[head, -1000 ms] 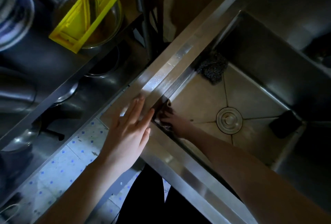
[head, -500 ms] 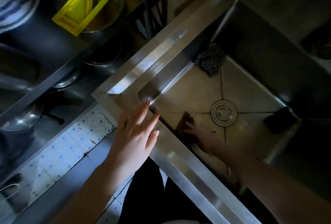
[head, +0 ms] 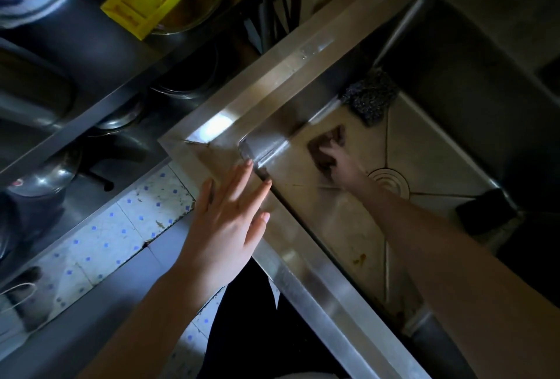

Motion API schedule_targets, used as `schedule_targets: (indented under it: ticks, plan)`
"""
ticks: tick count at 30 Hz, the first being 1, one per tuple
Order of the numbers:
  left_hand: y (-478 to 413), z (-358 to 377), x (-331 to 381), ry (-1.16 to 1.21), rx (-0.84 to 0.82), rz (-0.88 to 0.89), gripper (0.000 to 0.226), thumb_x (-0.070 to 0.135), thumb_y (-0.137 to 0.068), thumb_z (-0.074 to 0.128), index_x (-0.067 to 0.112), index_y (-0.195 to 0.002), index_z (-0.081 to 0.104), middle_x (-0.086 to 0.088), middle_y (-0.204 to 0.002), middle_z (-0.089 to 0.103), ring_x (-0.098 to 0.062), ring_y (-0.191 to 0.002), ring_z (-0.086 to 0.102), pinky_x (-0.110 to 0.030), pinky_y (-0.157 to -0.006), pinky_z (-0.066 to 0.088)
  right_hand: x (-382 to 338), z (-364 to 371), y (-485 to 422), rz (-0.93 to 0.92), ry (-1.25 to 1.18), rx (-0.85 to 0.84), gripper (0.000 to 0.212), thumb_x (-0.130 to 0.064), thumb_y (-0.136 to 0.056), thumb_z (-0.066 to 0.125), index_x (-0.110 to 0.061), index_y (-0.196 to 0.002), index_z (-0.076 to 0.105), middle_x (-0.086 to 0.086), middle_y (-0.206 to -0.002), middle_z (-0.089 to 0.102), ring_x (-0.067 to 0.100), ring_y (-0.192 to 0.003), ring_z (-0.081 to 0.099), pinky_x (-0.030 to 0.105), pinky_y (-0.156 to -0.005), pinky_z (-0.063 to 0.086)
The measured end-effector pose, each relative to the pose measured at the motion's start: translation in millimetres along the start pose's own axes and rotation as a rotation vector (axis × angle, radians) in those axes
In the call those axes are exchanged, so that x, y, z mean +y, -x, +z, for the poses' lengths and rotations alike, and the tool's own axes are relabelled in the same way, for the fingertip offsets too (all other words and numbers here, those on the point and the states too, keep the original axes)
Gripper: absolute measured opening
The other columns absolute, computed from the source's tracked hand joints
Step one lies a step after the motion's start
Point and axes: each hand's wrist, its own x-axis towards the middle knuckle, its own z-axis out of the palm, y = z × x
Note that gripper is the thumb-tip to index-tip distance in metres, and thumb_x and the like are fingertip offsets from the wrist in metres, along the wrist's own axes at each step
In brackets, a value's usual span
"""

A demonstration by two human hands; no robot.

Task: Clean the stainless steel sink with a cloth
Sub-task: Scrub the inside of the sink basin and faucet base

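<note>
Right hand point(head: 336, 163) holds dark brown cloth point(head: 330, 137) on stainless steel sink point(head: 298, 260) floor, left hand point(head: 230, 221) flat on rim; we'd overlap strokes.

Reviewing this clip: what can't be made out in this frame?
Head view only.
Cloth: mostly under the right hand, blurred; grip unclear.
Drain: partly covered by the wrist.
Dark block in the sink corner: too shadowed to identify.
Far wall of the sink: lost in shadow, cut off by the right edge.
</note>
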Motion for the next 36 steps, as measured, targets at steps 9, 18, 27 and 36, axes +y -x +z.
schedule_targets:
  ticks: [9,18,27,36]
  plan:
    - [5,6,23,0.005,-0.051,0.045,0.046,0.035,-0.09,0.04,0.012,-0.122,0.061,-0.019,-0.144,0.041,-0.033,-0.129,0.046,-0.052,-0.097,0.037,30,20,136,-0.34,0.137,-0.351,0.052,0.003,-0.087,0.056,-0.013,-0.136,0.05,0.009,-0.155,0.024,0.024,-0.147,0.012,0.034,-0.12,0.01]
    - [12,12,35,0.01,-0.096,0.048,0.045,0.037,-0.09,0.038,0.015,-0.119,0.063,-0.016,-0.14,0.047,-0.03,-0.129,0.046,-0.044,-0.1,0.024,58,12,171,-0.351,0.241,-0.378,0.069,0.012,-0.085,0.043,-0.023,-0.144,0.038,-0.002,-0.159,0.009,0.017,-0.148,0.003,0.028,-0.115,0.018]
    - [10,14,38,0.035,-0.051,0.025,0.04,0.035,-0.089,0.039,0.014,-0.108,0.067,-0.015,-0.135,0.053,-0.03,-0.128,0.047,-0.052,-0.099,0.036,-16,24,41,-0.304,0.208,-0.265,0.049,-0.011,-0.091,0.058,-0.016,-0.139,0.048,0.01,-0.157,0.02,0.025,-0.145,0.02,0.024,-0.113,0.017]
    - [13,21,39,0.007,-0.06,-0.004,0.033,0.035,-0.092,0.046,0.017,-0.113,0.064,-0.01,-0.139,0.05,-0.029,-0.134,0.04,-0.055,-0.102,0.035,-48,47,22,-0.404,0.419,-0.173,0.054,-0.012,-0.091,0.049,-0.021,-0.143,0.039,0.01,-0.153,0.027,0.034,-0.142,0.019,0.04,-0.109,0.028]
